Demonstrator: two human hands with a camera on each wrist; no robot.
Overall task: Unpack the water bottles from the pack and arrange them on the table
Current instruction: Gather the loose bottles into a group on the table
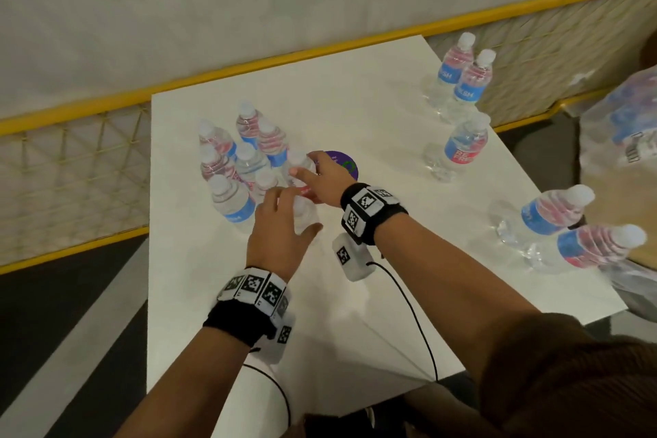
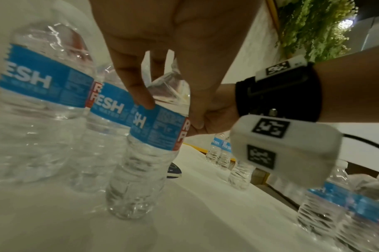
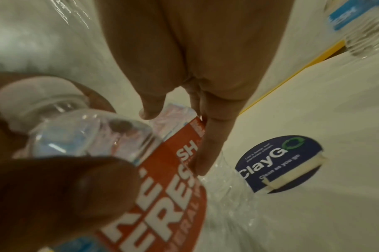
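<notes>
A clear water bottle [image 1: 305, 219] with a blue and red label stands at the right edge of a cluster of several bottles [image 1: 241, 167] on the white table [image 1: 355, 99]. Both hands are on it. My left hand [image 1: 281, 231] grips it from the near side, with a finger on the label's top edge [image 2: 141, 98] and the thumb on the shoulder. My right hand [image 1: 329, 185] wraps the red part of the label [image 3: 162, 179] from the right. The shrink-wrapped pack [image 1: 622, 124] sits off the table's right side.
Two bottles [image 1: 458, 78] stand at the far right corner, one [image 1: 462, 149] stands mid-right, and two [image 1: 572, 228] stand near the right edge. A round purple ClayGo sticker [image 1: 343, 163] lies just beyond my right hand. A yellow rail with mesh [image 1: 249, 67] runs behind the table.
</notes>
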